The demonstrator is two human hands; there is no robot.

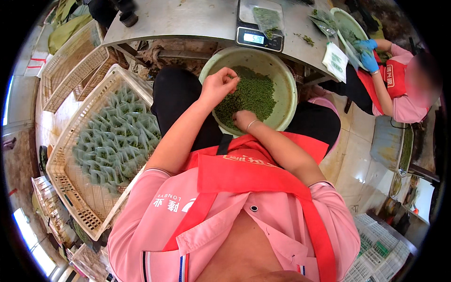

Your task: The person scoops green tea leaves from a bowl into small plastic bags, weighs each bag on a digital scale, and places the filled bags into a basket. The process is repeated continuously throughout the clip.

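Observation:
A wide pale green tub [287,96] sits between my knees with a heap of small green peppercorn-like berries [256,96] in it. My left hand [221,87] is raised over the tub's left side, thumb and fingers pinched together; anything between them is too small to make out. Down at the near edge of the heap, my right hand [245,120] is curled with its fingertips among the berries, which partly hide what it grips. Beyond the tub, a digital scale [260,38] stands on the metal table with a clear bag of green berries [267,21] on it.
On my left stands a cream plastic crate [70,188] with many filled clear bags [117,141]. Empty crates [70,70] are behind it. The metal table [188,21] edges the tub's far side. At right, a co-worker's blue-gloved hands [369,54] work at another tub [350,21].

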